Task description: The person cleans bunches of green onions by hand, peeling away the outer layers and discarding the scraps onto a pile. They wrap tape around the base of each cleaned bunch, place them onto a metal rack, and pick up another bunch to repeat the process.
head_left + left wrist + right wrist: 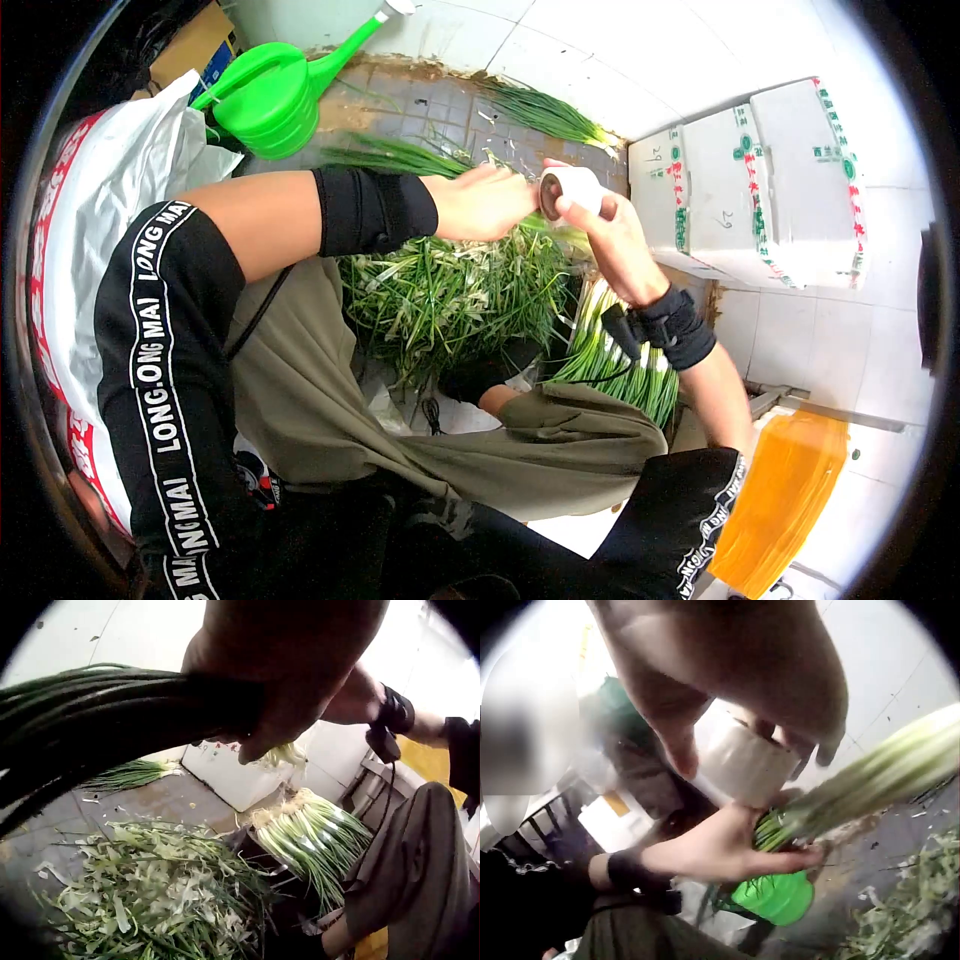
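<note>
My left hand (485, 203) grips a bunch of spring onions (112, 712) round its green stalks. The long leaves trail to the left in the head view, and the pale ends point toward the right (900, 765). Against this bunch, my right hand (622, 250) holds a wide roll of white tape (580, 186), thumb on its outside and fingers reaching into its core. In the right wrist view the tape roll (746, 765) sits right beside the left hand (712, 844). Part of the bunch is hidden behind both hands.
Below the hands lies a heap of loose onion leaves (450, 300). Bundled spring onions (625, 365) lie to its right, and another bunch (550, 112) by the wall. White boxes (750, 190) stand at right; a green watering can (270, 100) and a white sack (75, 270) at left.
</note>
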Tool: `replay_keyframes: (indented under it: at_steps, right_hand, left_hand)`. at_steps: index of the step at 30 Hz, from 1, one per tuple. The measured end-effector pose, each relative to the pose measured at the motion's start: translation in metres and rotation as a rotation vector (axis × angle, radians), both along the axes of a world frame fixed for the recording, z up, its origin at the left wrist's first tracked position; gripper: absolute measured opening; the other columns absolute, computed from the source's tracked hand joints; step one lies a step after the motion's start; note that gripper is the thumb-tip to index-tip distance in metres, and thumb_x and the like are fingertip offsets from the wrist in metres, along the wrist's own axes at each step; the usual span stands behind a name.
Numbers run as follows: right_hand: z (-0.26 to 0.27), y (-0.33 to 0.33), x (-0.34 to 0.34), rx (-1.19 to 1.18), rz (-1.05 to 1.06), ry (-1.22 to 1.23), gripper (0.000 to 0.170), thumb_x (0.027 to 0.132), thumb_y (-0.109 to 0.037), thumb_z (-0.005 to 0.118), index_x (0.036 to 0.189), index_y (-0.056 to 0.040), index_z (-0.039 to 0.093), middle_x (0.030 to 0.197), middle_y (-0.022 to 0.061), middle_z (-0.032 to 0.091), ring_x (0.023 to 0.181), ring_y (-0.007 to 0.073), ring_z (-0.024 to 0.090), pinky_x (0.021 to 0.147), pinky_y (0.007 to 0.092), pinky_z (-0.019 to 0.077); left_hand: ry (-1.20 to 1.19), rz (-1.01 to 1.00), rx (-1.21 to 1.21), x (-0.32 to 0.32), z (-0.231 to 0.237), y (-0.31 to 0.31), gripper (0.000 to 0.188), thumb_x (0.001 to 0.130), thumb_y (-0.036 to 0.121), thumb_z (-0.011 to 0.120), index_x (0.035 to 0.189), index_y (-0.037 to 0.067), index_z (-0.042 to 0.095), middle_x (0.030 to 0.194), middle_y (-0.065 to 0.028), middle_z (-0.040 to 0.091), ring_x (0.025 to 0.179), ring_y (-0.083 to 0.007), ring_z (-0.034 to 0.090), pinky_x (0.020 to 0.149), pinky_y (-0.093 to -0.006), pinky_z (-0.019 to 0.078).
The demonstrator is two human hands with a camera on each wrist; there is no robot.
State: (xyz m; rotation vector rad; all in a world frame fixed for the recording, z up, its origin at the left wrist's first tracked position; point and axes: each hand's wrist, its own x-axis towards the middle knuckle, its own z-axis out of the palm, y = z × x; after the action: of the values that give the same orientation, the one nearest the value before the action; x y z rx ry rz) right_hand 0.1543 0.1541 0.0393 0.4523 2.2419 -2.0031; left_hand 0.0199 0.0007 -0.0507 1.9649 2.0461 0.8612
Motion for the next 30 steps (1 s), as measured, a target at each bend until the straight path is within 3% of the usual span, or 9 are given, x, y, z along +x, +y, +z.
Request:
replay_keyframes:
  at_steps: [2, 8, 13, 17, 20, 22, 26, 28, 30]
  right_hand:
    - [0.008, 0.005, -0.006, -0.093, 0.022, -0.055, 0.048, 0.089, -0.022, 0.073, 0.131, -0.0011, 0.059, 0.113, 0.002, 0.067, 0.103, 0.0097, 0.06, 0.093, 0.0252, 0.0443]
    - [0.024, 0.016, -0.015, -0.246, 0.07, -0.117, 0.036, 0.093, -0.022, 0.068, 0.121, 0.002, 0.065, 0.113, 0.0054, 0.068, 0.105, 0.0131, 0.061, 0.095, 0.0291, 0.0443]
    - [0.028, 0.045, 0.001, -0.169, 0.383, -0.11, 0.073, 0.088, -0.017, 0.071, 0.15, -0.0036, 0.034, 0.148, 0.0085, 0.043, 0.126, 0.0201, 0.049, 0.108, 0.0342, 0.0392]
    - [0.005, 0.087, 0.01, -0.122, 0.493, -0.242, 0.068, 0.088, -0.004, 0.066, 0.15, -0.0072, 0.036, 0.145, 0.0072, 0.046, 0.124, 0.019, 0.05, 0.108, 0.0339, 0.04]
    - [-0.034, 0.074, 0.034, -0.279, 0.323, -0.186, 0.056, 0.091, -0.006, 0.066, 0.143, -0.0055, 0.044, 0.128, 0.0054, 0.058, 0.114, 0.0127, 0.054, 0.102, 0.0321, 0.0435]
    - [-0.044, 0.056, 0.035, -0.104, 0.346, -0.176, 0.05, 0.09, -0.008, 0.07, 0.136, -0.0059, 0.05, 0.123, 0.0038, 0.062, 0.11, 0.011, 0.056, 0.099, 0.0316, 0.0448]
    - [-0.078, 0.003, 0.042, -0.311, -0.057, -0.034, 0.041, 0.089, -0.011, 0.073, 0.126, -0.0072, 0.056, 0.108, 0.0004, 0.066, 0.103, 0.0098, 0.059, 0.093, 0.0283, 0.0458]
    - [-0.082, -0.01, 0.038, -0.141, -0.188, -0.126, 0.036, 0.084, -0.016, 0.079, 0.114, -0.0063, 0.06, 0.102, -0.0024, 0.062, 0.092, 0.0067, 0.055, 0.084, 0.0238, 0.0448]
    - [-0.077, -0.022, 0.04, -0.005, -0.206, -0.152, 0.037, 0.083, -0.018, 0.08, 0.112, -0.0053, 0.061, 0.099, -0.0036, 0.061, 0.09, 0.006, 0.054, 0.08, 0.0237, 0.0444]
  left_hand:
    - [0.071, -0.128, 0.143, -0.001, -0.006, -0.003, 0.021, 0.077, -0.001, 0.058, 0.096, -0.007, 0.054, 0.077, -0.023, 0.063, 0.07, -0.0403, 0.065, 0.057, -0.0505, 0.0508]
    - [0.108, -0.223, 0.085, -0.007, 0.009, -0.012, 0.026, 0.076, 0.001, 0.062, 0.099, -0.004, 0.053, 0.081, -0.0197, 0.061, 0.073, -0.0391, 0.063, 0.063, -0.0465, 0.0511]
    - [0.137, -0.404, 0.234, -0.016, 0.014, -0.013, 0.037, 0.075, 0.001, 0.067, 0.109, 0.0, 0.052, 0.097, -0.0173, 0.062, 0.091, -0.0382, 0.061, 0.078, -0.0464, 0.0482]
    - [0.075, -0.459, 0.398, -0.007, 0.026, -0.006, 0.039, 0.077, 0.006, 0.068, 0.112, 0.001, 0.053, 0.095, -0.0173, 0.062, 0.088, -0.0391, 0.061, 0.076, -0.0467, 0.0483]
    - [-0.154, -0.333, 0.131, -0.006, 0.034, -0.001, 0.037, 0.078, 0.01, 0.07, 0.11, 0.001, 0.054, 0.091, -0.0179, 0.063, 0.086, -0.0403, 0.061, 0.075, -0.047, 0.0485]
    - [-0.325, -0.213, 0.077, -0.012, 0.033, 0.002, 0.033, 0.079, 0.012, 0.069, 0.106, 0.001, 0.055, 0.087, -0.0197, 0.063, 0.083, -0.042, 0.061, 0.073, -0.0484, 0.0483]
    - [-0.423, 0.051, -0.111, -0.004, 0.025, 0.013, 0.027, 0.077, 0.012, 0.068, 0.097, -0.001, 0.056, 0.082, -0.0228, 0.063, 0.081, -0.0417, 0.064, 0.07, -0.0497, 0.0481]
    - [-0.326, 0.094, -0.037, -0.002, 0.016, 0.015, 0.023, 0.077, 0.011, 0.068, 0.091, -0.002, 0.055, 0.08, -0.023, 0.064, 0.078, -0.0403, 0.066, 0.068, -0.0488, 0.0493]
    - [-0.359, 0.312, -0.205, -0.009, 0.015, 0.019, 0.022, 0.078, 0.01, 0.066, 0.09, -0.004, 0.055, 0.078, -0.0234, 0.064, 0.074, -0.0393, 0.067, 0.066, -0.0477, 0.0508]
